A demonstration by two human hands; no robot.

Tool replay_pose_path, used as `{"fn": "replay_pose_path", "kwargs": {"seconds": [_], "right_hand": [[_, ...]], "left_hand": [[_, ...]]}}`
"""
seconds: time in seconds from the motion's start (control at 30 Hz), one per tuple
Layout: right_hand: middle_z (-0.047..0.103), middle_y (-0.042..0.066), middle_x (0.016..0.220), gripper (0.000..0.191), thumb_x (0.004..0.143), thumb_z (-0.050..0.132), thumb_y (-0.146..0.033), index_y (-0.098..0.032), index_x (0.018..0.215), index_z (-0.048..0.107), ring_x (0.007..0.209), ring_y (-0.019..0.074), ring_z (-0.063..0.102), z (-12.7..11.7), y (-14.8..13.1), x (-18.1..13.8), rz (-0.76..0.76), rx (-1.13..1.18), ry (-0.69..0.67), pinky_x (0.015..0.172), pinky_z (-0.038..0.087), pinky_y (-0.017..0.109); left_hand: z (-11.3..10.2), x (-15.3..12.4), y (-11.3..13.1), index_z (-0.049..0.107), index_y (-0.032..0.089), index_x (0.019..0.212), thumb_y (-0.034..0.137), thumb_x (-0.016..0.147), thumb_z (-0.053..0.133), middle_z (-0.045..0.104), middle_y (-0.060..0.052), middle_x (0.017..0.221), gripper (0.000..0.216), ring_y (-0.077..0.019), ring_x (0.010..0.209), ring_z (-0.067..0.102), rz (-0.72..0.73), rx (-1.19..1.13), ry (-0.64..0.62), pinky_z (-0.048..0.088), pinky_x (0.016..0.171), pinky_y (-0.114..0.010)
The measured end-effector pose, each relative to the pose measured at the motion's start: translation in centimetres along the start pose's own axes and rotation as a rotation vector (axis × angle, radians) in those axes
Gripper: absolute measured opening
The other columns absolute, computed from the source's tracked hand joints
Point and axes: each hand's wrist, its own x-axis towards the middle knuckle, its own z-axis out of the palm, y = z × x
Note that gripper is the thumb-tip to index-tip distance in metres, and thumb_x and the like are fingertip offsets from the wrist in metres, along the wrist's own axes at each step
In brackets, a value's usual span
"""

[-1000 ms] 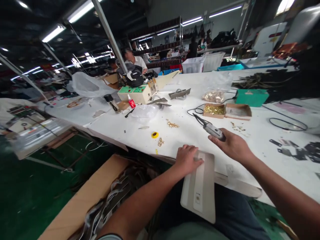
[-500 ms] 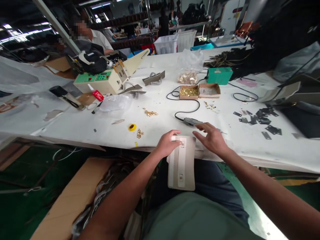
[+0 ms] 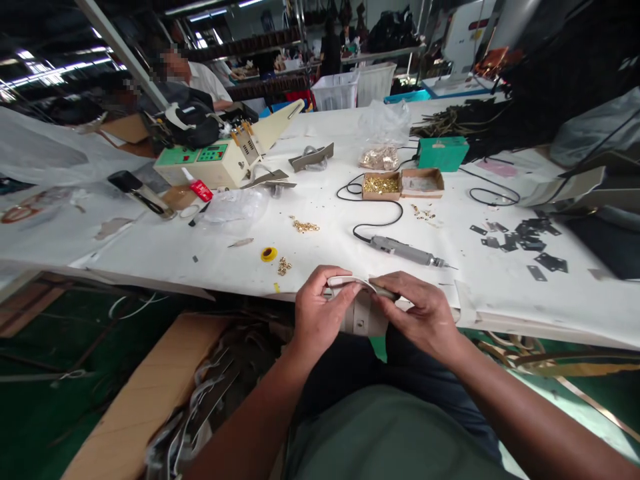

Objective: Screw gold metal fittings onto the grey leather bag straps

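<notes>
Between my two hands is a beige flat panel (image 3: 369, 316), its upper edge bent into a curve at the table's front edge. My left hand (image 3: 323, 308) pinches the left side of that edge between thumb and fingers. On the right side, my right hand (image 3: 419, 308) grips the same edge, thumb below and fingers on top. A small square with a dark dot shows low on the panel; much of the rest is hidden by my hands. Just beyond them a grey electric screwdriver (image 3: 407, 251) lies on the table, its tip pointing right.
The white table (image 3: 320, 247) bears gold fasteners (image 3: 304, 225), a yellow ring (image 3: 269, 254), a cardboard box of brass bits (image 3: 381, 186), dark metal plates (image 3: 530, 233), a green box (image 3: 442, 153) and a control machine (image 3: 200, 163). A cardboard carton (image 3: 145, 393) stands below left. A person sits beyond.
My right hand has left the screwdriver and now holds the panel. The panel has been raised and its top edge bent, with my left hand still on it.
</notes>
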Motion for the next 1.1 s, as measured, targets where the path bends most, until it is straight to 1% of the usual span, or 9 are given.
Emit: {"fn": "replay_pose_path", "kwargs": {"seconds": [0.1, 0.17, 0.2, 0.27, 0.37, 0.47, 0.63, 0.83, 1.1], "right_hand": [[0.079, 0.007, 0.106, 0.042, 0.093, 0.065, -0.007, -0.028, 0.128, 0.073, 0.094, 0.0233, 0.076, -1.0, -1.4, 0.7, -0.219, -0.066, 0.073, 0.077, 0.061, 0.036], [0.079, 0.008, 0.115, 0.052, 0.091, 0.065, -0.004, -0.031, 0.136, 0.070, 0.102, 0.0267, 0.076, -1.9, -2.3, 1.2, -0.316, -0.135, 0.105, 0.081, 0.063, 0.042], [0.078, 0.009, 0.118, 0.055, 0.091, 0.065, -0.005, -0.032, 0.139, 0.068, 0.105, 0.0282, 0.076, -2.4, -2.7, 1.4, -0.350, -0.166, 0.105, 0.082, 0.063, 0.045], [0.078, 0.010, 0.121, 0.058, 0.093, 0.064, -0.008, -0.033, 0.145, 0.064, 0.109, 0.0305, 0.075, -2.9, -3.2, 1.5, -0.398, -0.209, 0.072, 0.084, 0.063, 0.049], [0.079, 0.009, 0.118, 0.054, 0.095, 0.064, -0.013, -0.032, 0.146, 0.063, 0.115, 0.0325, 0.073, -2.8, -3.2, 1.0, -0.441, -0.237, 0.000, 0.087, 0.062, 0.052], [0.079, 0.009, 0.118, 0.053, 0.093, 0.067, -0.013, -0.030, 0.143, 0.065, 0.121, 0.0335, 0.070, -2.4, -2.2, -0.3, -0.432, -0.255, -0.044, 0.090, 0.061, 0.053], [0.075, 0.013, 0.125, 0.049, 0.087, 0.082, -0.027, -0.028, 0.134, 0.069, 0.122, 0.0376, 0.066, -2.5, -0.8, -1.8, -0.244, -0.192, -0.083, 0.095, 0.056, 0.057], [0.073, 0.007, 0.097, 0.032, 0.091, 0.078, -0.018, -0.028, 0.121, 0.073, 0.090, 0.0245, 0.069, -1.4, 0.3, -1.0, -0.109, -0.235, 0.051, 0.078, 0.056, 0.041], [0.076, 0.006, 0.097, 0.015, 0.094, 0.074, -0.024, -0.026, 0.108, 0.072, 0.086, 0.0224, 0.072, -0.2, 1.0, -0.7, -0.029, -0.291, -0.017, 0.077, 0.055, 0.038]], "left_hand": [[-0.3, -2.0, 1.4, 0.067, 0.022, 0.101, 0.037, 0.082, 0.085, 0.066, -0.002, 0.096, 0.031, -0.0155, 0.089, 0.062, 0.101, 0.033, 0.205, 0.051, 0.084, -0.027], [-0.5, -3.4, 1.8, 0.063, 0.022, 0.096, 0.045, 0.083, 0.083, 0.062, 0.000, 0.087, 0.033, -0.0135, 0.078, 0.058, 0.058, -0.054, 0.249, 0.050, 0.075, -0.025], [-0.5, -4.0, 1.8, 0.063, 0.021, 0.092, 0.052, 0.087, 0.078, 0.062, -0.001, 0.081, 0.035, -0.0135, 0.073, 0.057, -0.001, -0.137, 0.204, 0.050, 0.071, -0.025], [-0.3, -4.9, 1.8, 0.067, 0.018, 0.090, 0.073, 0.092, 0.057, 0.066, -0.006, 0.077, 0.056, -0.0174, 0.071, 0.061, -0.205, -0.362, -0.018, 0.051, 0.063, -0.028], [0.2, -4.8, 2.0, 0.072, 0.015, 0.111, 0.092, 0.087, 0.028, 0.076, -0.018, 0.097, 0.092, -0.0288, 0.082, 0.071, -0.559, -0.686, -0.323, 0.058, 0.060, -0.037], [0.6, -3.7, 2.3, 0.072, 0.016, 0.118, 0.083, 0.089, 0.045, 0.076, -0.018, 0.117, 0.078, -0.0322, 0.093, 0.074, -0.701, -0.784, -0.320, 0.064, 0.073, -0.045], [1.1, -2.8, 1.8, 0.076, 0.016, 0.108, 0.045, 0.092, 0.069, 0.080, -0.010, 0.109, 0.034, -0.0263, 0.097, 0.074, -0.545, -0.569, -0.221, 0.060, 0.094, -0.039], [1.9, -3.1, 0.4, 0.075, 0.017, 0.104, 0.049, 0.100, 0.060, 0.079, -0.005, 0.095, 0.035, -0.0207, 0.088, 0.070, -0.330, -0.087, -0.243, 0.055, 0.083, -0.028], [2.8, -3.3, -0.7, 0.068, 0.018, 0.092, 0.048, 0.105, 0.049, 0.072, -0.005, 0.085, 0.038, -0.0212, 0.086, 0.066, -0.230, 0.067, -0.205, 0.052, 0.083, -0.030]]}}
